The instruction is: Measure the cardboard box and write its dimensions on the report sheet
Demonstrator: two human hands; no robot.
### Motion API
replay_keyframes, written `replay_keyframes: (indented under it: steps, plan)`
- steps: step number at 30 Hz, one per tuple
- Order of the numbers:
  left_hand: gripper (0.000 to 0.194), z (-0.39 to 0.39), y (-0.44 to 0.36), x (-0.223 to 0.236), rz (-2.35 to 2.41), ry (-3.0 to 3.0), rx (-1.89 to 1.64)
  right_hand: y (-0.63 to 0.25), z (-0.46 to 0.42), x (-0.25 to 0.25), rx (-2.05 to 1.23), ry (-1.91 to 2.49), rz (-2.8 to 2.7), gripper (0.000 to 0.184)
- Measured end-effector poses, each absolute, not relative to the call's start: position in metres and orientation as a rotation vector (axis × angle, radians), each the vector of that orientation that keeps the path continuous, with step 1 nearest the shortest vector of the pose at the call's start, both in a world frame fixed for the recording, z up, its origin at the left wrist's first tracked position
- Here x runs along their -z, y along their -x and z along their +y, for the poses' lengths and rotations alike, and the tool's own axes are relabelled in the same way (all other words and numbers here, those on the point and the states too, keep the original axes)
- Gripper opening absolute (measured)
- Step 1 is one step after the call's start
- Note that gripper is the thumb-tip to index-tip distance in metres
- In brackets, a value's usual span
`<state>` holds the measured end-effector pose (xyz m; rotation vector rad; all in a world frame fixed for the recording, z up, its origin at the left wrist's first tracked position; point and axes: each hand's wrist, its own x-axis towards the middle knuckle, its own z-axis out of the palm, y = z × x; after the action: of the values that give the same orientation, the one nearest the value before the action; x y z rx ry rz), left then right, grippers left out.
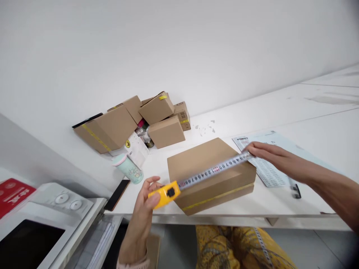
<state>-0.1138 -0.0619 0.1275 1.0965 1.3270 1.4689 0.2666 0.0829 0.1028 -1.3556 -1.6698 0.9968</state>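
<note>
- Tape meas. (199, 176): above carton (202, 155) on tbl (280, 207), blade (224, 166) out; can't tell if it touches carton.
- Long axis lower L to upper R, roughly along carton's length; case mouth faces R hand (267, 153).
- L hand (144, 200) grips yellow case (162, 195); R hand pinches blade's far end.
- Nearby: printed sheet (270, 173) partly hidden by R hand; mint cup (129, 170) + dark slab (117, 195) on L.
- Farther: stacked boxes (166, 132) nr wall (179, 52); microwave (75, 186) far L.
</note>
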Motion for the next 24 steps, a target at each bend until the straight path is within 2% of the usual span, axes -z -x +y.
replay_keyframes:
  steps: [5,10,24]
  plan:
    - [0.053,-0.024,0.137,-0.136,1.453,-0.941,-1.478,-0.263,0.144,-0.088,-1.188,1.173,-1.717,0.046]
    - [0.049,-0.016,0.167,-0.13,1.519,-0.868,-1.462,-0.256,0.147,-0.069,-1.25,1.205,-1.766,0.053]
    - [0.044,-0.012,0.165,-0.122,1.461,-0.949,-1.337,-0.23,0.147,-0.082,-1.12,1.355,-1.918,0.048]
